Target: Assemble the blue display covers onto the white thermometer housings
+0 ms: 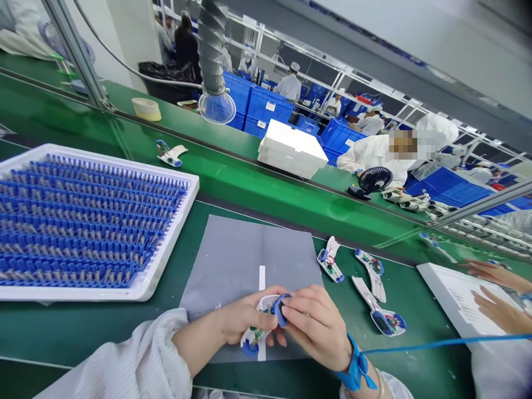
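Both my hands meet over a grey mat [245, 257] at the near edge of the green bench. My left hand [236, 318] is closed round a small white plastic shell [254, 334] with blue ends and coloured wires inside. My right hand [318, 324] pinches a blue ring-shaped part [280, 309] at the top of that shell. A blue wrist strap [356, 370] with a blue cord sits on my right wrist. Three similar shells [376, 274] lie open on the bench just right of the mat.
A white tray [166, 252] full of small blue and metal parts stands at the left. Beyond runs a green conveyor [233, 177] with one shell [170, 153], a white foam box [293, 148] and a small black fan [374, 180]. Another person's hands [494, 291] rest on a white tray at the right.
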Demonstrator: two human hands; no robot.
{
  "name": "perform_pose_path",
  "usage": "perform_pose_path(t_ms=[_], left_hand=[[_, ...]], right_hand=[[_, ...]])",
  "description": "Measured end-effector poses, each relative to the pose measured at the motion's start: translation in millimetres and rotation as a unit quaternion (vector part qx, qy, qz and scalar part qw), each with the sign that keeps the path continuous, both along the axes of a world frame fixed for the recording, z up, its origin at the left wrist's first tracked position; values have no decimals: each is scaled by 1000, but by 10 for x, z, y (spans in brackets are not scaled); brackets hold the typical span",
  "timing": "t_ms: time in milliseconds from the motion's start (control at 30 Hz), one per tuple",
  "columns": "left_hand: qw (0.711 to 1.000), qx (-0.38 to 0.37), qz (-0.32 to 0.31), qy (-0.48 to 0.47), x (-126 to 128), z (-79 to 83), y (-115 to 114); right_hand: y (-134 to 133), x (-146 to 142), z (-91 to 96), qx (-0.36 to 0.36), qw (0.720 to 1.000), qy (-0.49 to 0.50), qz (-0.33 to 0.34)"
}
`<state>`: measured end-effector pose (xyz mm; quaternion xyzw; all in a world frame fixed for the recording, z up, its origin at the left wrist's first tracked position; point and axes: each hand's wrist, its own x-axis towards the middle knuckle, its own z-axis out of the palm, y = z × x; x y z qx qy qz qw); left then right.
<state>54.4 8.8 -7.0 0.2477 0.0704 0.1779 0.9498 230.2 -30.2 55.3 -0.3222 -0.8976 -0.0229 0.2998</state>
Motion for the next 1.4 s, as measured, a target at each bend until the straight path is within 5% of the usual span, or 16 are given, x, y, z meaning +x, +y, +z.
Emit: perform_pose_path(t_ms=[1233,1333,1400], left_hand=[[995,67,1,72,6,52,14],[992,98,13,84,-14,70,35],[969,202,62,127,-27,90,42]], right_hand=[[-46,22,-29,-126,991,46,11],[-45,31,-6,-152,984,88,13],[-35,36,2,-162,979,122,-4]])
